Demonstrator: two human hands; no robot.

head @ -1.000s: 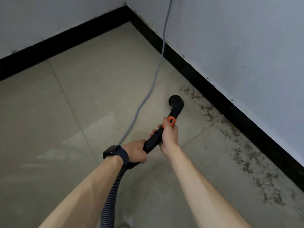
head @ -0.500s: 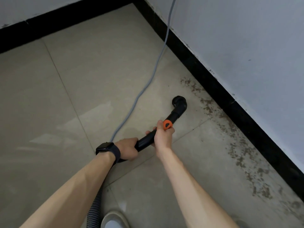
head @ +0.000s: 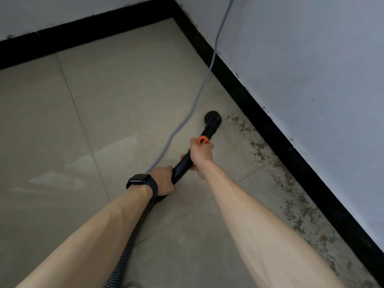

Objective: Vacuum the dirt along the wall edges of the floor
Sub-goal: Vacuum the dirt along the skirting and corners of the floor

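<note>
I see the black vacuum wand (head: pixel 182 163) slanting up from mid-frame towards the right, with my left hand (head: pixel 163 180) gripping its lower end and my right hand (head: pixel 200 156) gripping it just below the orange collar (head: pixel 202 140). Its round black nozzle (head: pixel 213 117) sits down at the beige tiled floor (head: pixel 104 121), a little right of centre. The ribbed hose (head: pixel 133 235) trails from the wand's lower end to the bottom edge of the frame, and brown speckled dirt (head: pixel 291 194) lies in a band on the floor along the black skirting (head: pixel 311 169) of the right-hand wall, from just beside the nozzle down to the lower right corner.
</note>
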